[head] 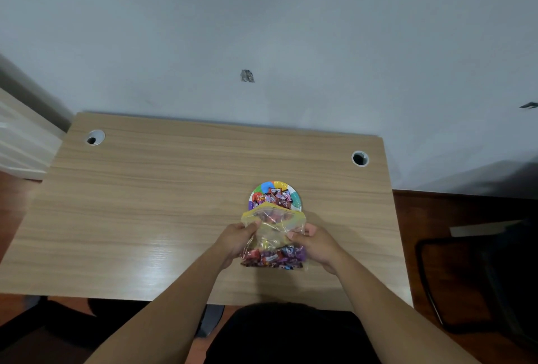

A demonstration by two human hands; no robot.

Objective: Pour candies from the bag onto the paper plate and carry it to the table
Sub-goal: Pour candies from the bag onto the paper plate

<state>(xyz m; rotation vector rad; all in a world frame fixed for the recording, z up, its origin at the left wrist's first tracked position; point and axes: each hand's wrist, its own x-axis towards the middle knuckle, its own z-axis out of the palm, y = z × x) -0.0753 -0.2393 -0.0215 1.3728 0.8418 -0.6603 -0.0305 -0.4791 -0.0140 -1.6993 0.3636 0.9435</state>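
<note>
Candy bag held over the counter, plate beyond it.

The clear bag (273,242) is gripped by the left hand (237,239) and right hand (316,242) right of the counter's (145,203) middle; its yellow-edged mouth overlaps the candy-laden paper plate (295,197) farther in.

Even, dim overhead light; soft glare seen on light wood-grain counter (163,250) near front edge. Faint shadows under forearms. Wide-angle bending at edges; left and right margins blurred.
</note>
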